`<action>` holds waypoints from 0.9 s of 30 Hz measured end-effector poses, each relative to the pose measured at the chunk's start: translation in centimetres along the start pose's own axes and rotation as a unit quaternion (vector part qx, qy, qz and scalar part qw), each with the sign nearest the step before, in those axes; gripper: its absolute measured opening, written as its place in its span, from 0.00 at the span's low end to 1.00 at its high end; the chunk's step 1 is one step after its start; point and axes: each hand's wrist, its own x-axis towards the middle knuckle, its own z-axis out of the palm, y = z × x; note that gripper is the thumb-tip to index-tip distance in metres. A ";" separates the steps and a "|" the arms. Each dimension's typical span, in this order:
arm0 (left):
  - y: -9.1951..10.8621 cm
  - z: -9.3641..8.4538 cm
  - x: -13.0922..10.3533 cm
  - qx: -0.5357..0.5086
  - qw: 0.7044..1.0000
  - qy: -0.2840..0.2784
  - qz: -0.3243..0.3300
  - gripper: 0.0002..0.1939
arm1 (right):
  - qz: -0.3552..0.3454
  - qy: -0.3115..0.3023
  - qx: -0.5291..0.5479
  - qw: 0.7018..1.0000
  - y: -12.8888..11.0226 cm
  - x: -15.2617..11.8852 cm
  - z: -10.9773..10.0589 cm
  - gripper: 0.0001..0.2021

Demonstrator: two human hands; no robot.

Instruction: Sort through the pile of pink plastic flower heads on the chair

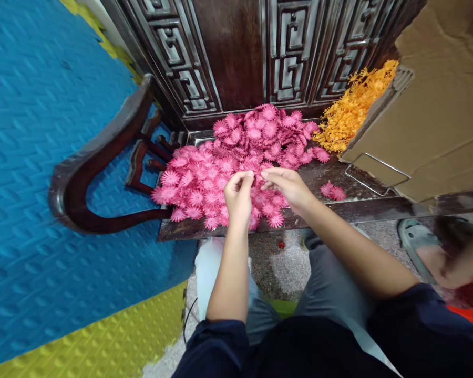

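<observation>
Pink flower-shaped pieces lie in a large heap on the dark wooden bench. Above the heap's front part, my left hand pinches at a small pink piece, thumb against fingers. My right hand is just to its right, fingertips pressed together at the other side of this piece. The piece is mostly hidden by the fingers, and its outline is too small to make out. Both hands are close together, a small gap between them.
Orange pieces are piled at the back right beside a cardboard box. A metal wire frame and a few loose pink flowers are nearby. A curved wooden armrest stands left. Another person's foot is at the right.
</observation>
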 end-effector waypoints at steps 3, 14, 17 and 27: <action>-0.1 0.1 0.0 0.027 1.000 0.012 0.001 0.05 | -0.008 0.005 -0.007 1.000 0.1 -0.1 0.1 0.07; -0.2 0.1 0.0 0.056 0.998 0.020 0.008 0.03 | -0.023 0.005 -0.052 0.998 0.2 -0.3 0.4 0.06; -0.2 0.2 0.0 0.041 0.999 0.035 -0.007 0.03 | -0.024 0.006 -0.053 0.998 0.4 -0.2 0.4 0.05; 0.0 0.3 0.2 -0.011 0.999 0.032 -0.034 0.04 | -0.035 -0.005 -0.080 0.996 0.1 -0.3 0.2 0.06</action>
